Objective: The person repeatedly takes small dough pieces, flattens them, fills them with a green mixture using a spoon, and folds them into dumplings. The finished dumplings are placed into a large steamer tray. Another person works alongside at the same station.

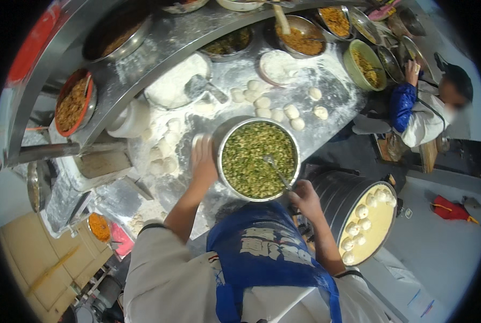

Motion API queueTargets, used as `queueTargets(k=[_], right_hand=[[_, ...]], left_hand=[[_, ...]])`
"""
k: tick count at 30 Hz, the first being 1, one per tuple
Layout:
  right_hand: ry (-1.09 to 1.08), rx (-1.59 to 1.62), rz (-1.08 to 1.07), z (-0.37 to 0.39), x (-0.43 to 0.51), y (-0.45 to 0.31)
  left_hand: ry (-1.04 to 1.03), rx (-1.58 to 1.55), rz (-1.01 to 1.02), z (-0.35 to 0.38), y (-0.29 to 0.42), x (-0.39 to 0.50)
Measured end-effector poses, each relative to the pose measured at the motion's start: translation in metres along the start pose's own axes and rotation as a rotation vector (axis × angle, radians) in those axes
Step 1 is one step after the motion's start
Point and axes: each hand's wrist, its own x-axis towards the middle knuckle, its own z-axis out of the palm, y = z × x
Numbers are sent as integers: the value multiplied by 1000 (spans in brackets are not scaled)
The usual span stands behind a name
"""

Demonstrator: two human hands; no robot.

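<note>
A round steel bowl (221,177) of chopped green and pale filling (256,155) stands before me at the table's front edge. A metal spoon (279,173) rests with its head in the filling and its handle over the rim at lower right. My right hand (307,198) is closed around the handle's end. Flat and slightly blurred, my left hand (203,155) lies left of the bowl with its fingers extended and nothing in its grasp; whether it touches the bowl's wall I cannot tell. Several dough balls (262,102) sit behind the bowl, and more dough pieces (168,141) lie to the left.
A flour heap (176,84) holds a metal scoop (210,89). Bowls of filling (305,38) line the back, below a steel shelf (155,52). At right stands a round steamer (333,202) with several buns (361,212). Another person (424,109) is at far right.
</note>
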Motion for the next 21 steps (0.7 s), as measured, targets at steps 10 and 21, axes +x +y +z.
queueTargets(k=[10, 21], right_hand=[[138, -545, -444, 19, 59, -42], [-166, -376, -357, 14, 86, -82]], left_hand=[[55, 139, -124, 8, -20, 19], [-77, -27, -59, 2, -21, 31]])
